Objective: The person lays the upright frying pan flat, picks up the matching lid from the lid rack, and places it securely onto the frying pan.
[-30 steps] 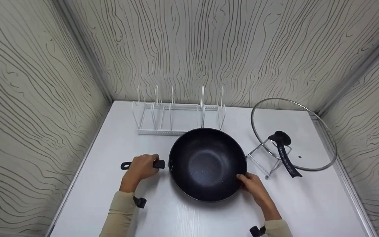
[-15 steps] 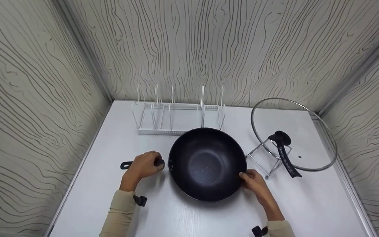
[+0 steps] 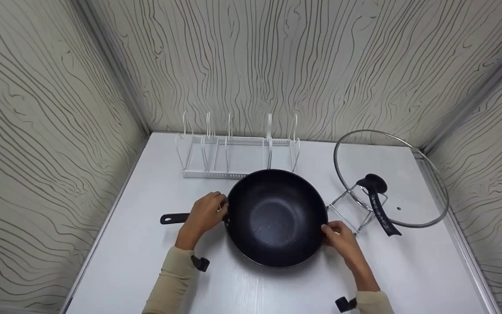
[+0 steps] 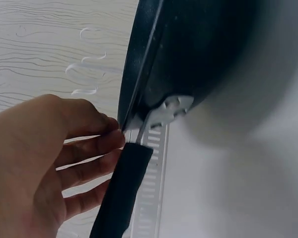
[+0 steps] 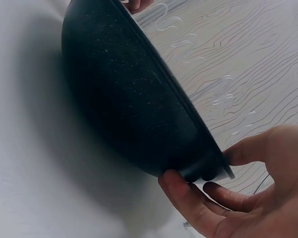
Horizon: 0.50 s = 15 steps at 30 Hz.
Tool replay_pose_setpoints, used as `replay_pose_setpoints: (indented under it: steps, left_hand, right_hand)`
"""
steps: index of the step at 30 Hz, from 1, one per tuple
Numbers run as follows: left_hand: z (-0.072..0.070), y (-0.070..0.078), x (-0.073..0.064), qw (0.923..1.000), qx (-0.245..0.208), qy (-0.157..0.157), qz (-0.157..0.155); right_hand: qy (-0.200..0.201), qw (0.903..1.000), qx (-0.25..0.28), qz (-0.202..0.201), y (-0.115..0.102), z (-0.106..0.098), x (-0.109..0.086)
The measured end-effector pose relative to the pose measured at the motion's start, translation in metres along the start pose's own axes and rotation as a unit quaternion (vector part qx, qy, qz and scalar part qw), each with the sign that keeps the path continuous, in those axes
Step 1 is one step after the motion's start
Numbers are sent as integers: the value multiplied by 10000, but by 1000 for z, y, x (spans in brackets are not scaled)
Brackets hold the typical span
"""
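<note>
A black wok (image 3: 273,218) with a long handle (image 3: 175,218) stands mid-table in the head view, its dark inside facing up. My left hand (image 3: 205,213) is at its left rim beside the handle joint. In the left wrist view, the left fingertips (image 4: 118,140) meet at the rim just above the black grip, apart from the grip itself. On the opposite side my right hand (image 3: 340,240) holds the rim. Seen from the right wrist, the thumb lies at the lip and the other fingers (image 5: 181,191) support the curved underside.
Behind the wok stands a white wire rack (image 3: 216,175) with upright loops. To the right, a large glass lid (image 3: 408,183) with a black lettered handle (image 3: 381,213) leans on a small metal wire stand (image 3: 342,213). Patterned panels (image 3: 251,65) enclose the table.
My left hand has left the wok's handle and moved right and slightly away from me to the rim. The right hand has shifted a little along its rim; the wok has hardly moved.
</note>
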<state>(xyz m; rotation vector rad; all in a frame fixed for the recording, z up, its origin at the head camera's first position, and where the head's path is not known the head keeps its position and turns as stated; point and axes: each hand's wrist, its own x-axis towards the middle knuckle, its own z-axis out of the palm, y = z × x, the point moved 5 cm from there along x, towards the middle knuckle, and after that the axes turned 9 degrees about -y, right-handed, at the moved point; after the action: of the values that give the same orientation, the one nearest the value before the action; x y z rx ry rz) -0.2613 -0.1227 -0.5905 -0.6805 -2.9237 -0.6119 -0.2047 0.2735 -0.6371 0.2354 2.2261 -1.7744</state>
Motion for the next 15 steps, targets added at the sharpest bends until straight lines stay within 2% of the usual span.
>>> replay_pose_setpoints:
  steps: [3,10,15]
  left_hand:
    - [1,6,8,9999,-94,41,43]
    - [6,23,26,9974,-708,-145,82]
    - [11,37,41,9951,-943,-228,175]
  right_hand:
    - [63,9999,-33,-73,-7,-3,3]
    - [359,9989,-184,-218,-20,-15,9]
    - [525,9955,-598,-524,-33,-21,11]
